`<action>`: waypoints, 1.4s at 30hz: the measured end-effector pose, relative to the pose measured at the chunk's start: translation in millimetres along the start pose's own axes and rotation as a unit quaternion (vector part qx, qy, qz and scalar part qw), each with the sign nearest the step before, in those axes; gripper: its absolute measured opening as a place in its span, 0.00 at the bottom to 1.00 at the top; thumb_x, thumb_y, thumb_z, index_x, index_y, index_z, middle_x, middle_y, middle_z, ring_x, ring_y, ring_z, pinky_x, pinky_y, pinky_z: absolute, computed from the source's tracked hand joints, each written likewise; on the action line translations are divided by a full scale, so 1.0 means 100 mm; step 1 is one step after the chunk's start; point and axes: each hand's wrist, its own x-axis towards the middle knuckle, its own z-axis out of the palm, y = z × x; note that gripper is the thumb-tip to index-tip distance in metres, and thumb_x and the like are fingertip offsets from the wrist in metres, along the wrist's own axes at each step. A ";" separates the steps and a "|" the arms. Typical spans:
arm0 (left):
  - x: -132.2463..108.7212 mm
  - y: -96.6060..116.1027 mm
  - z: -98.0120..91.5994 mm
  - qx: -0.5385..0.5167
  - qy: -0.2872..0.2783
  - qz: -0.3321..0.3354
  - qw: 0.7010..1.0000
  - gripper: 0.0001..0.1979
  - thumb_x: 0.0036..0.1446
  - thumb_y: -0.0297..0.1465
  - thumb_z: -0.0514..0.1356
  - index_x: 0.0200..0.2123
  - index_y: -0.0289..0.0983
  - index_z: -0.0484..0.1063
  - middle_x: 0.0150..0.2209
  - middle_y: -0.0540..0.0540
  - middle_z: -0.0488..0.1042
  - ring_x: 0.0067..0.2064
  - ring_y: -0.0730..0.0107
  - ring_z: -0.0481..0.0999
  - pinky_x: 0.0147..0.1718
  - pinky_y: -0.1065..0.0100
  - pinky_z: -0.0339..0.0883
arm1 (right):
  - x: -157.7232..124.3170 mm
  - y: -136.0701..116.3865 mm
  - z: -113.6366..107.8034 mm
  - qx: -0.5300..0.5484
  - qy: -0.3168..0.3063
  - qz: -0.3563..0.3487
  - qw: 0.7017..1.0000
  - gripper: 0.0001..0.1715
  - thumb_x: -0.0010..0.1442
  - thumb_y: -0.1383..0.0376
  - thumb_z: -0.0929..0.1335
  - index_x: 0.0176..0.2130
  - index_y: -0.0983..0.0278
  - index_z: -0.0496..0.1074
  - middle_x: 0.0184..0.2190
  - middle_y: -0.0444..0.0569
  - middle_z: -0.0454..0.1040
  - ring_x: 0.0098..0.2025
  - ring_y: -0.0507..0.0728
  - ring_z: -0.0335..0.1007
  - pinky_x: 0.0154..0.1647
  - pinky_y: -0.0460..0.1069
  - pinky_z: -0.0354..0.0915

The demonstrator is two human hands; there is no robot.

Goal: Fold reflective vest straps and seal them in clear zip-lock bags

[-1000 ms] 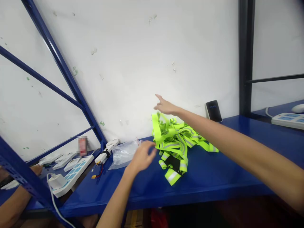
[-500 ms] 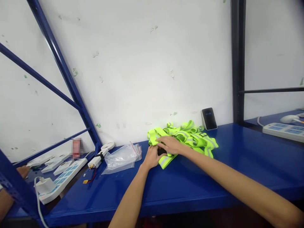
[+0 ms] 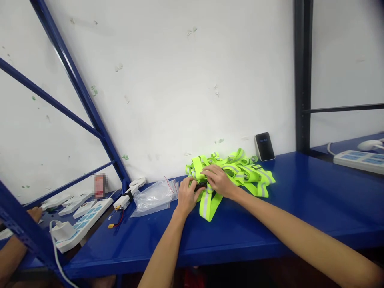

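A tangle of neon-yellow reflective straps with grey stripes lies on the blue shelf. At its left front, my left hand is closed, thumb and fingers gripping a small black buckle on the straps. Beside it my right hand lies over the straps, its fingers bent and pinching the webbing next to the buckle. One strap loop hangs forward below both hands. The exact fingertip contact of the right hand is partly hidden.
Left of the straps lie clear zip bags, a white handheld fan and a white battery pack with wires. Power strips and another person's arm are far left. A clock display leans on the wall.
The black buckle now shows between my hands. My left hand has shifted slightly left and up, and the front strap loop has dropped open toward me.
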 end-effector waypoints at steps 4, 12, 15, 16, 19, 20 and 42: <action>-0.01 -0.07 -0.03 -0.013 0.058 -0.047 0.997 0.10 0.59 0.37 0.58 0.39 0.36 0.68 0.45 0.40 0.65 0.45 0.62 0.69 0.43 0.61 0.68 | 0.01 -0.16 -0.08 0.021 -0.052 0.011 0.998 0.18 0.65 0.64 0.61 0.53 0.61 0.69 0.42 0.53 0.75 0.44 0.60 0.70 0.48 0.55 0.65; 0.02 -0.19 -0.12 -0.052 0.179 -0.116 0.976 0.09 0.60 0.37 0.57 0.38 0.37 0.67 0.36 0.45 0.68 0.38 0.67 0.70 0.37 0.67 0.66 | -0.01 -0.04 -0.08 0.018 -0.064 0.173 0.983 0.19 0.58 0.56 0.67 0.48 0.60 0.68 0.35 0.47 0.75 0.35 0.58 0.71 0.35 0.50 0.63; 0.03 -0.21 -0.14 -0.060 0.228 -0.204 0.950 0.11 0.60 0.40 0.56 0.37 0.37 0.66 0.32 0.47 0.68 0.35 0.66 0.70 0.37 0.66 0.64 | -0.01 0.01 -0.02 0.015 -0.008 0.186 0.982 0.05 0.55 0.66 0.66 0.36 0.62 0.68 0.23 0.42 0.67 0.25 0.55 0.62 0.27 0.48 0.57; 0.04 -0.21 -0.14 -0.062 0.241 -0.234 0.940 0.12 0.60 0.41 0.56 0.38 0.37 0.66 0.32 0.47 0.69 0.35 0.66 0.70 0.37 0.66 0.64 | 0.00 0.02 -0.01 0.006 0.019 0.172 0.985 0.04 0.53 0.69 0.65 0.32 0.62 0.66 0.22 0.42 0.64 0.25 0.55 0.60 0.27 0.48 0.56; 0.07 -0.20 -0.13 -0.080 0.250 -0.306 0.915 0.14 0.59 0.42 0.56 0.40 0.37 0.65 0.33 0.47 0.70 0.36 0.64 0.70 0.37 0.66 0.63 | 0.03 -0.05 -0.05 -0.042 0.093 0.093 0.990 0.08 0.49 0.73 0.63 0.24 0.61 0.62 0.25 0.47 0.63 0.30 0.57 0.60 0.32 0.51 0.57; 0.08 -0.21 -0.13 -0.085 0.252 -0.326 0.907 0.14 0.59 0.42 0.56 0.41 0.38 0.65 0.33 0.48 0.70 0.35 0.64 0.70 0.37 0.66 0.63 | 0.03 -0.11 -0.08 -0.051 0.103 0.063 0.991 0.08 0.50 0.73 0.64 0.23 0.61 0.61 0.28 0.49 0.64 0.33 0.58 0.60 0.34 0.52 0.59; 0.13 -0.07 -0.20 -0.287 0.235 -0.191 0.909 0.21 0.53 0.34 0.64 0.47 0.42 0.59 0.44 0.44 0.70 0.45 0.66 0.73 0.43 0.62 0.68 | 0.46 -0.25 -0.07 0.294 -0.123 0.164 0.934 0.13 0.60 0.57 0.67 0.41 0.63 0.73 0.36 0.46 0.75 0.36 0.56 0.69 0.39 0.49 0.65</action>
